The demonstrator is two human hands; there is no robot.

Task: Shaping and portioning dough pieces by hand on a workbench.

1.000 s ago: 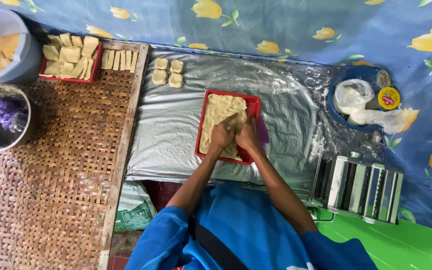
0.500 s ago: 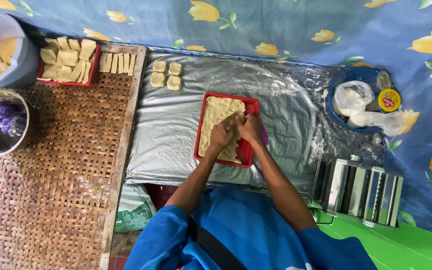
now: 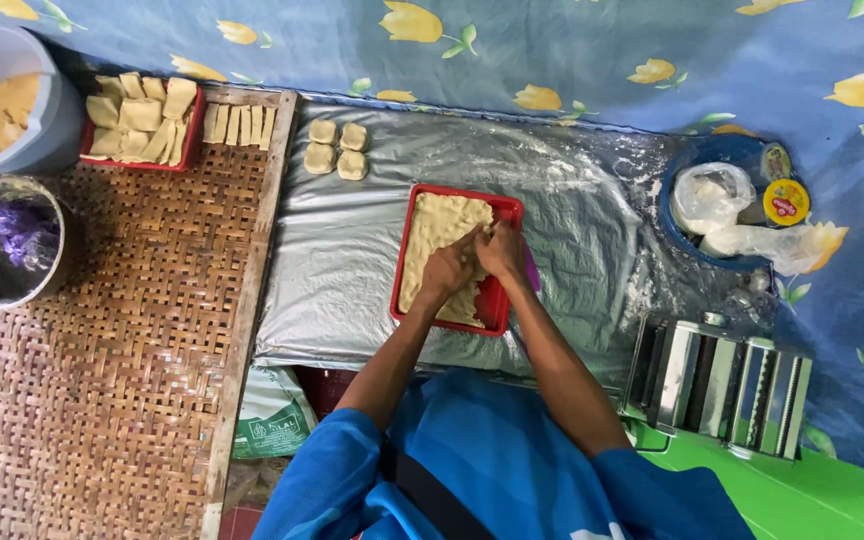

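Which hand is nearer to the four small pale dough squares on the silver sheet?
Left. The left hand presses the dough in the red rectangular tray, on the side toward the four small pale dough squares; the right hand lies beside it, farther away.

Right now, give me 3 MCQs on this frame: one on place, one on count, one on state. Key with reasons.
1. Where is the red tray of dough that both hands work in?
A. on the woven mat
B. on the silver sheet
C. inside the grey bucket

2. How many small dough squares lie loose on the silver sheet above the tray?
A. two
B. four
C. seven

3. What state is the dough in that tray?
A. pressed flat across the tray
B. rolled into balls
C. wrapped in plastic

Key:
1 B: the tray sits on the silver sheet, right of the woven mat.
2 B: four pieces lie in a two-by-two group.
3 A: the dough is spread flat, with the left hand and right hand on it.
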